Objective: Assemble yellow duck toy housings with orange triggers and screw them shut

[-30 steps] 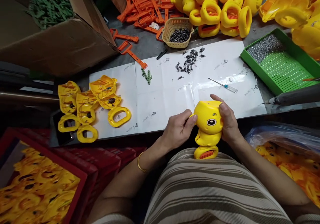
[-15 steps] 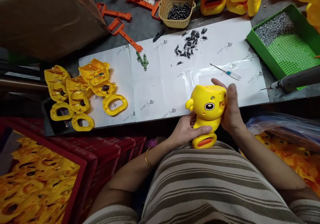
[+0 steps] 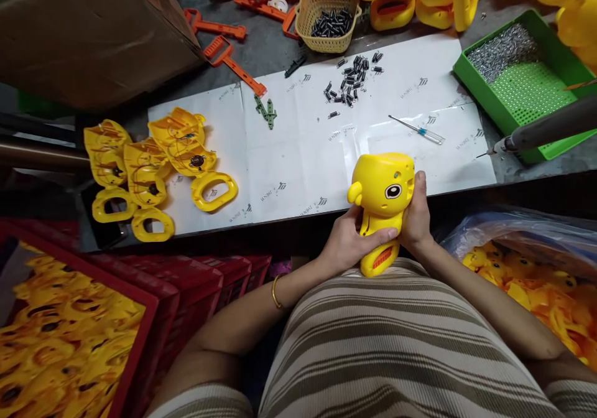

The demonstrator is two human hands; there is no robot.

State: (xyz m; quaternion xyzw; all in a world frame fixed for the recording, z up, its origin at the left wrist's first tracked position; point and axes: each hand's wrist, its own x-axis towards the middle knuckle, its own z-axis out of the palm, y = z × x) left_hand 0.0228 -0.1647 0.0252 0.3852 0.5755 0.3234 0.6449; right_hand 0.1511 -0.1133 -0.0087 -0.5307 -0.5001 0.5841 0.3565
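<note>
A yellow plastic animal toy (image 3: 380, 185) with a round eye and a handle ring at its lower end stands nearly upright against my striped shirt. My left hand (image 3: 347, 241) grips its lower body, the thumb lying across the front above the orange grille. Along the toy's right side my right hand (image 3: 416, 216) is wrapped, thumb up, the other fingers hidden behind it. Beyond the toy, a screwdriver (image 3: 422, 132) with a clear and blue handle lies on the white sheet (image 3: 298, 157). Several small black springs (image 3: 352, 82) are heaped farther off.
Open yellow shells with wires (image 3: 149, 163) lie at the sheet's left end. A yellow basket (image 3: 326, 17) holds black springs, a green tray (image 3: 536, 82) small screws. An electric screwdriver (image 3: 536, 129) juts in from the right. Crates (image 3: 153, 325) and a bag (image 3: 522, 237) flank me.
My right hand has closed in around the toy's right side, its fingers no longer raised above it. The toy has tilted slightly, its lower end leaning left.
</note>
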